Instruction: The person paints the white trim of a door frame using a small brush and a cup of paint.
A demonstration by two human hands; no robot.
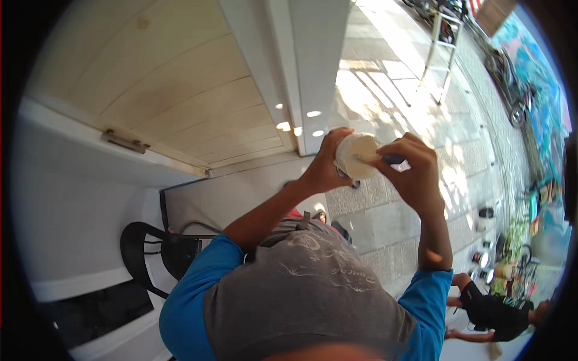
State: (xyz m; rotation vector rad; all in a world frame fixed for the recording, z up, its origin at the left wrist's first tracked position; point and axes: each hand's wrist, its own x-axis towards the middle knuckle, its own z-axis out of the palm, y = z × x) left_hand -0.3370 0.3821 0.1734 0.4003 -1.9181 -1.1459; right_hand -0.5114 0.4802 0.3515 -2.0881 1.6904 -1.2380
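My left hand point(323, 163) is closed round the side of a small round tub point(354, 167) with a pale cream surface inside or on top. The tub is raised in front of my chest, and its top is turned up toward me. My right hand point(416, 174) grips a small tool with a dark handle point(394, 159). The tip of the tool reaches to the cream surface, near the tub's middle. Fingers partly cover the tool, and I cannot tell whether it is a brush or a scraper.
Left stands a cream panelled door point(180, 114) with a metal handle point(125, 142). Below it is a black chair point(147, 256). A white metal ladder point(442, 57) stands on the sunlit paving. To the right are several pots and cans point(481, 259) and a person in black point(497, 313).
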